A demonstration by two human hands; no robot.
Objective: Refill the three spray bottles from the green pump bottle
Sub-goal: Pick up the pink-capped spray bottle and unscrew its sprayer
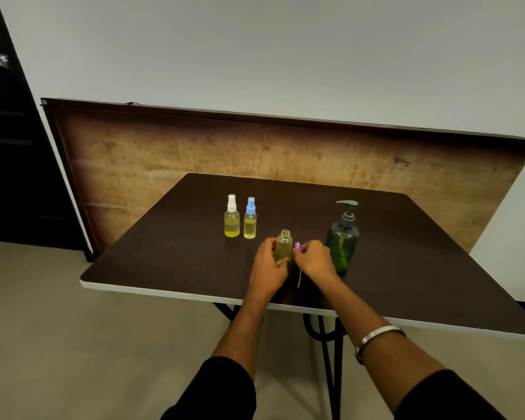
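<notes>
A dark brown surface (406, 268) with a white front edge stands on black metal legs (326, 344); behind it a worn wooden board (194, 147) leans against a pale wall (255, 50), above beige floor (73, 344).

Bare counter (406, 253) lies right of the green pump bottle (342, 237) and left of the two capped spray bottles (240, 221). The pump bottle stands just beside the right hand (314, 258).
</notes>
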